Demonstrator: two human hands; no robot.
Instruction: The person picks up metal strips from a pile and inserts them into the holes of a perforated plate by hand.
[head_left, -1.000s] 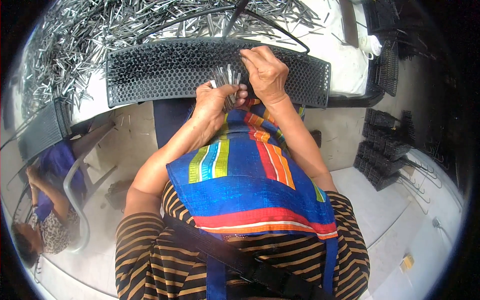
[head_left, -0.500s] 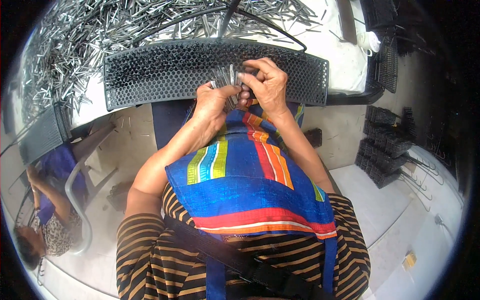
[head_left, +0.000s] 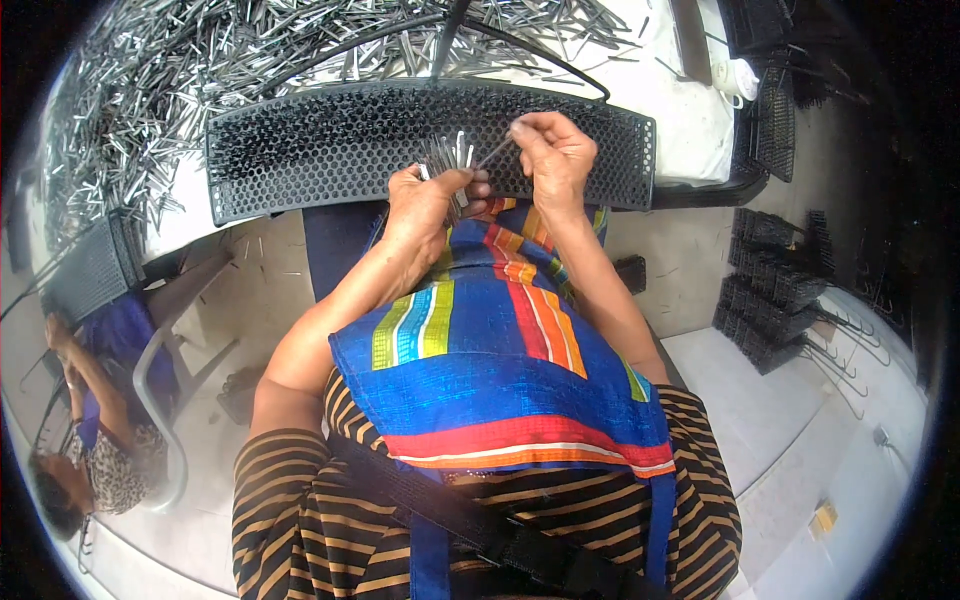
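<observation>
Left hand (head_left: pixel 418 205) closed round bundle of thin strips (head_left: pixel 440 158), tips pointing forward over perforated black panel (head_left: pixel 300 172). Right hand (head_left: pixel 558 165) pinched on 1 dark strip (head_left: pixel 496 151), long axis slanting up-right.

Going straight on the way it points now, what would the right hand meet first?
Most likely the perforated panel, which shows under and ahead of the right hand, though depth is unclear.

Along the table's (head_left: pixel 690 150) near edge, a panel (head_left: pixel 300 178); behind it, from the left edge past the middle, a heap of strips (head_left: pixel 150 110). Near the right edge, a cup (head_left: pixel 738 78); left of that, a bar (head_left: pixel 690 40).
</observation>
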